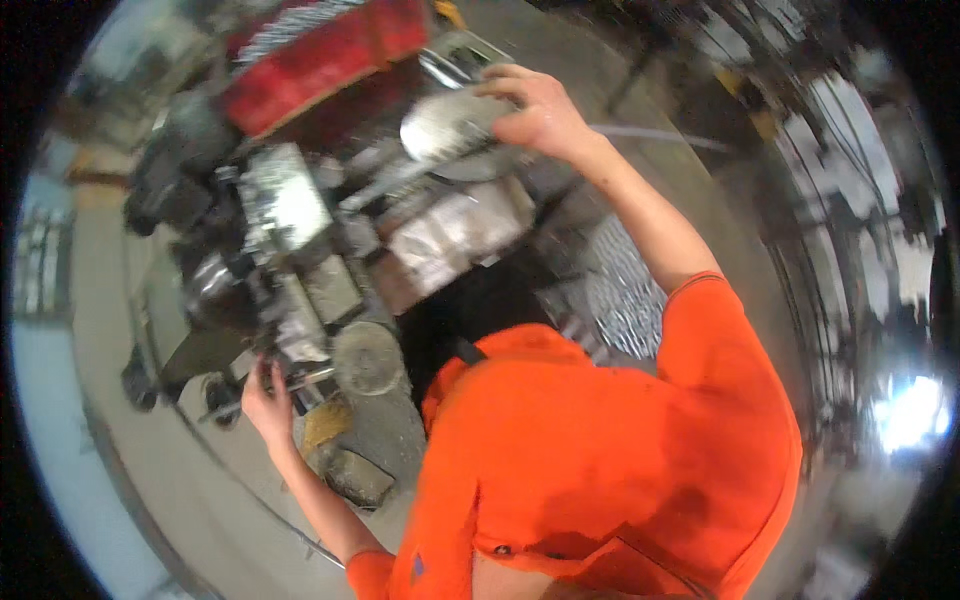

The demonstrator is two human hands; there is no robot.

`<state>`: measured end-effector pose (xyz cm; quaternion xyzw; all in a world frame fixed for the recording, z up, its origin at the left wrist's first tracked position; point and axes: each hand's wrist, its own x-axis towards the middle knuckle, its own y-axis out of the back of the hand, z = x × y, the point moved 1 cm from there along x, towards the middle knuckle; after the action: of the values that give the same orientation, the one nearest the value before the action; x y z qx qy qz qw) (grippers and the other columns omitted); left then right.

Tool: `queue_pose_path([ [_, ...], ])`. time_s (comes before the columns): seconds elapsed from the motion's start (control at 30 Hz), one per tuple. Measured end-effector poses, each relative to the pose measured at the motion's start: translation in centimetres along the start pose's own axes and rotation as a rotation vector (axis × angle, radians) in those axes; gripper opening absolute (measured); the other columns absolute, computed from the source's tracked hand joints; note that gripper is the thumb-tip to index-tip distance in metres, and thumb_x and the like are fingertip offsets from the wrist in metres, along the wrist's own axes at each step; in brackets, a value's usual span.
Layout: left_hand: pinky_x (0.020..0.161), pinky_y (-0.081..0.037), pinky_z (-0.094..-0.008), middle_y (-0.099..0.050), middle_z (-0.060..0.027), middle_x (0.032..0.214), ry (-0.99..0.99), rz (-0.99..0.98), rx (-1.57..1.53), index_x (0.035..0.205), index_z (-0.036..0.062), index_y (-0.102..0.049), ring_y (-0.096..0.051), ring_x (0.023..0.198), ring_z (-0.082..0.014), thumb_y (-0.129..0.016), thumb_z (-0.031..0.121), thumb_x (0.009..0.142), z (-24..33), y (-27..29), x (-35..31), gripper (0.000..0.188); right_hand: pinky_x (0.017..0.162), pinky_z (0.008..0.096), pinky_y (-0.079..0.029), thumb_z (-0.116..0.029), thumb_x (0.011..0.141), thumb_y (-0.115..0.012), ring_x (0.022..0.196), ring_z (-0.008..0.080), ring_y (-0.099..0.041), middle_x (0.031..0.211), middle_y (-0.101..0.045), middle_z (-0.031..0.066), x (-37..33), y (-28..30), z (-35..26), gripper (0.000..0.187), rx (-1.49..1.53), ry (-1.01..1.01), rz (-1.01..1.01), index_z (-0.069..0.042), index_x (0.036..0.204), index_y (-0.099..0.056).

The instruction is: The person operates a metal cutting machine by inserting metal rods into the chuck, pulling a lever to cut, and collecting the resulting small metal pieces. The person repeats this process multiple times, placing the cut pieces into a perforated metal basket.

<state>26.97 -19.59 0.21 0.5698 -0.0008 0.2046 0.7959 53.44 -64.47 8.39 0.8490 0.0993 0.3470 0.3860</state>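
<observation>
Right hand (540, 115) was half curled, its fingers at the right edge of a round metal plate (440, 127), any grip too blurred to tell, left hand (268, 402) loosely parted at a metal rod (316, 377), its hold unclear, red bin (325, 85) cut off above.

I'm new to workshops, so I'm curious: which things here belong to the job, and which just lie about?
Probably in use:
round metal plate at the right hand
rod by the left hand
machinery between them

Apparently lying about:
yellowish block
greyish block beside it
</observation>
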Motion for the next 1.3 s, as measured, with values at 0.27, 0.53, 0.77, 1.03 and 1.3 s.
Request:
queue_pose_path([
  [0.27,0.060,-0.045,-0.0307,-0.063,-0.0065,0.069,0.263,-0.289,-0.257,0.090,0.0059,-0.064,-0.059,0.060,-0.0161,-0.060,0.027,0.083,-2.8,-6.6,2.8,0.023,0.078,0.0406,-0.050,-0.021,0.057,-0.063,0.085,0.0343,-0.061,0.091,-0.062,0.0187,-38.2,-0.4,10.2,0.031,-0.509,-0.883,-0.624,-0.006,0.084,-0.068],
  [0.53,0.057,-0.044,-0.0294,-0.061,-0.0046,0.063,0.214,-0.235,-0.120,0.087,0.0047,-0.064,-0.057,0.057,-0.0129,-0.059,0.028,0.085,0.2,-5.4,3.0,0.024,0.079,0.0416,-0.049,-0.016,0.058,-0.061,0.084,0.0356,-0.060,0.093,-0.063,0.0193,-42.8,-2.6,12.6,0.020,-0.335,-0.859,-0.698,-0.002,0.072,-0.064],
  [0.77,0.064,-0.046,-0.0321,-0.065,-0.0075,0.070,0.242,-0.185,-0.101,0.095,0.0032,-0.065,-0.062,0.063,-0.0186,-0.058,0.026,0.084,-0.9,-5.6,2.4,0.026,0.066,0.0422,-0.050,-0.020,0.072,-0.054,0.069,0.0323,-0.062,0.073,-0.064,0.0154,-42.9,-5.4,17.1,0.018,-0.488,-0.485,-1.077,-0.008,0.069,-0.067],
  [1.03,0.065,-0.048,-0.0361,-0.065,-0.0119,0.072,0.262,-0.265,-0.151,0.096,0.0075,-0.066,-0.064,0.068,-0.0271,-0.057,0.029,0.082,0.2,-4.5,2.1,0.026,0.074,0.0403,-0.050,-0.025,0.068,-0.063,0.084,0.0353,-0.061,0.089,-0.063,0.0205,-40.0,-3.1,15.8,0.028,-0.460,-0.700,-1.013,-0.001,0.084,-0.065],
  [1.3,0.059,-0.047,-0.0249,-0.064,-0.0067,0.071,0.111,-0.143,-0.655,0.096,-0.0046,-0.062,-0.058,0.064,-0.0091,-0.056,0.015,0.088,9.2,2.2,2.1,0.022,0.068,0.0311,-0.048,-0.012,0.062,-0.063,0.074,0.0238,-0.063,0.082,-0.065,0.0134,-18.8,-3.1,3.3,0.026,0.152,-0.400,-0.392,-0.004,0.086,-0.069],
])
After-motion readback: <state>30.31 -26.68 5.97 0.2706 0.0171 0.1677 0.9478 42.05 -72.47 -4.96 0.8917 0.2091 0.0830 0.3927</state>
